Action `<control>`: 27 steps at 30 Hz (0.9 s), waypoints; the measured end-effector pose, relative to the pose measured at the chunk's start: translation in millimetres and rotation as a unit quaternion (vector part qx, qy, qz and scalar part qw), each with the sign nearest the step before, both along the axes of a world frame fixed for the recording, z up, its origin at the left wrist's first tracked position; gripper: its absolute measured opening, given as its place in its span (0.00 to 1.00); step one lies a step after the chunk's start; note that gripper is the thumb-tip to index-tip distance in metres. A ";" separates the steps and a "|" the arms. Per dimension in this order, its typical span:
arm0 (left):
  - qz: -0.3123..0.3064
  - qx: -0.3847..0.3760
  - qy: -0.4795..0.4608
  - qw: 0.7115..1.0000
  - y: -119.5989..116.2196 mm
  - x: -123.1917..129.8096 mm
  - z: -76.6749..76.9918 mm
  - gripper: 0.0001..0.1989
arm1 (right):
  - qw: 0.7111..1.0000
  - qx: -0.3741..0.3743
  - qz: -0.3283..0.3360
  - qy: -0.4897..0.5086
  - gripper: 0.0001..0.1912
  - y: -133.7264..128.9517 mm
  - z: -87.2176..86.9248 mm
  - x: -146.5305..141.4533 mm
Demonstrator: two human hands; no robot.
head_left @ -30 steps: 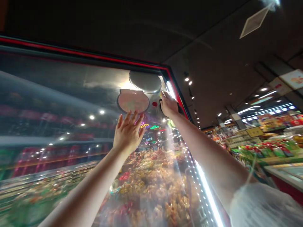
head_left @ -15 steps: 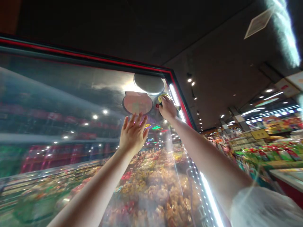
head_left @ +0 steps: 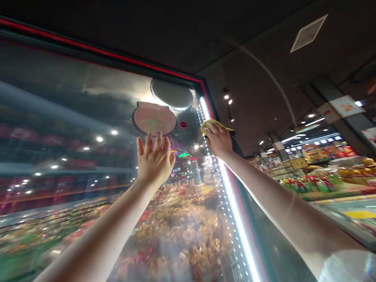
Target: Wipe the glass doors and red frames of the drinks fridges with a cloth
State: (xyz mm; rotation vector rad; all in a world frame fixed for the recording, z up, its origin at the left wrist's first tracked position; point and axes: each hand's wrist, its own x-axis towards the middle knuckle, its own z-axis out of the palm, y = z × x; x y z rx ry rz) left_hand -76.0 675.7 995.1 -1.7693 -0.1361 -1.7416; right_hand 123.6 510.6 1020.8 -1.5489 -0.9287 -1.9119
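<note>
The left hand (head_left: 155, 159) lies flat, fingers spread, on the glass door (head_left: 73, 156) below a round pinkish sticker (head_left: 154, 118) whose writing is too blurred to read. The right hand (head_left: 219, 140) presses a yellow cloth (head_left: 212, 123) against the door's lit right edge (head_left: 232, 203).

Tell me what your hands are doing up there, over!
Left hand open, flat against the tall glass display case front. Right hand pressing a yellow cleaning cloth at the lit right edge. Nothing in the way.
</note>
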 end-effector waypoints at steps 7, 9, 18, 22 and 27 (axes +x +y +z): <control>-0.011 0.012 0.003 1.000 11.7 2.6 -3.0 0.28 | 1.000 0.012 0.010 0.013 0.24 15.3 11.7 10.2; -0.005 0.009 0.006 1.000 13.1 3.7 -2.5 0.27 | 0.998 0.038 0.029 0.036 0.24 20.6 49.2 12.0; -0.004 0.006 0.016 1.000 15.7 15.0 -4.2 0.27 | 0.998 0.024 0.064 0.002 0.27 28.6 18.9 20.1; 0.026 -0.010 0.016 0.999 11.7 13.0 -4.1 0.25 | 0.995 -0.013 0.094 -0.034 0.28 30.7 8.7 8.3; 0.038 0.007 0.022 0.999 12.8 11.2 -2.0 0.27 | 0.991 0.061 0.101 0.054 0.24 58.7 61.1 -13.6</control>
